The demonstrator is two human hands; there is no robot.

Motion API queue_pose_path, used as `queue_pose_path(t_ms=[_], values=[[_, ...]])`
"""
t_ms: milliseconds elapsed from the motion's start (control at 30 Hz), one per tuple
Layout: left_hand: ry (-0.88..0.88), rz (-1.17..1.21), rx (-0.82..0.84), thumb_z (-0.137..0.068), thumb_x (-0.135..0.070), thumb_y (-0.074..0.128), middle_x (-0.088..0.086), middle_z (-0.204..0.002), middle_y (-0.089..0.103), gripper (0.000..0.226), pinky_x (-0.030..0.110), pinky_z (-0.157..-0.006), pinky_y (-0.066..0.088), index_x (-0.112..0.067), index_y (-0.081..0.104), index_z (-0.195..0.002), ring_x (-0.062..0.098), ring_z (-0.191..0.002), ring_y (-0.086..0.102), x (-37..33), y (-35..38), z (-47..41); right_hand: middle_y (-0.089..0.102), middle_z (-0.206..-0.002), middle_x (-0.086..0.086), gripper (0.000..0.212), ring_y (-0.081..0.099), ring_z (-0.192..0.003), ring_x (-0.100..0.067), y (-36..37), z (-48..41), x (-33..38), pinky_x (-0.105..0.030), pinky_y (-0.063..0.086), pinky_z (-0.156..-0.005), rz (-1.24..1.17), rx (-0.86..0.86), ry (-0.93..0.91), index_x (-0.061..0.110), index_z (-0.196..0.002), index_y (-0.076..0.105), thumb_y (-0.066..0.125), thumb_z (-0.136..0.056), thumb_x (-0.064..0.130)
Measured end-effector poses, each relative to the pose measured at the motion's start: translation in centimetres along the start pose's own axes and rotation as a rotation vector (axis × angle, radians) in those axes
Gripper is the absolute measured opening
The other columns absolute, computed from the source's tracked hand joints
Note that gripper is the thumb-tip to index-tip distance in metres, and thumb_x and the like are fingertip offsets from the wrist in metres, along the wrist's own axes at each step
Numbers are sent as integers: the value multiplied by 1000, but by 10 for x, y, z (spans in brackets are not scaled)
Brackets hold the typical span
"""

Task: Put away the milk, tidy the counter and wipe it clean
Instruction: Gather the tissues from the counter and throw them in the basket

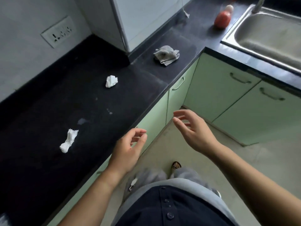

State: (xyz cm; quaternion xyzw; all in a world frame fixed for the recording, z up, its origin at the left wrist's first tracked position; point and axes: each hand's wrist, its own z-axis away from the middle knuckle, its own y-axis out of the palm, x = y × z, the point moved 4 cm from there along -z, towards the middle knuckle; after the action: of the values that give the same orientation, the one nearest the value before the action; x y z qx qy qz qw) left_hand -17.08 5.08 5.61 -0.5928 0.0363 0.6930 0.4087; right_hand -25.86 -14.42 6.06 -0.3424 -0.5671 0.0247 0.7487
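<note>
Black worktop, viewed from beside the person. Both hands are empty, fingers loosely spread: left hand over the front edge, right hand off the worktop, above the floor. Grey cloth, crumpled near the inner corner by the white appliance: soft and limp, best bunched in a full palm. Far tissue wad mid-worktop, near tissue wad closer to the front edge: featherlight, crushable, a fingertip pinch should suffice. Pale spill between them. No milk container visible.
</note>
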Motion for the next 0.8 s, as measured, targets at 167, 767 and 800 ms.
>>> queue_pose_path(t_ms=[167, 767, 800], values=[[-63, 39, -51, -80, -48, 55, -14, -97, 69, 23, 26, -83, 48, -33, 64, -96, 2, -95, 62, 5, -2, -31, 59, -118, 6, 43, 56, -105, -8, 14, -35, -6, -37, 50, -90, 24, 139, 9, 22, -117, 56, 43, -88, 51], [-36, -593, -42, -87, -37, 53, 1, -132, 49, 41, 37, -97, 41, -17, 52, -123, 23, -120, 46, 39, -49, -223, 60, -111, 2, 35, 58, -99, -13, 81, -265, 60, -35, 49, -89, 188, 333, -175, 18, -114, 59, 53, -89, 41], [-54, -630, -32, -88, -38, 52, 0, -138, 44, 45, 38, -100, 39, -18, 48, -127, 22, -126, 40, 42, -48, -228, 60, -112, 2, 35, 58, -99, -13, 84, -272, 60, -33, 48, -88, 198, 348, -177, 17, -115, 59, 53, -90, 41]])
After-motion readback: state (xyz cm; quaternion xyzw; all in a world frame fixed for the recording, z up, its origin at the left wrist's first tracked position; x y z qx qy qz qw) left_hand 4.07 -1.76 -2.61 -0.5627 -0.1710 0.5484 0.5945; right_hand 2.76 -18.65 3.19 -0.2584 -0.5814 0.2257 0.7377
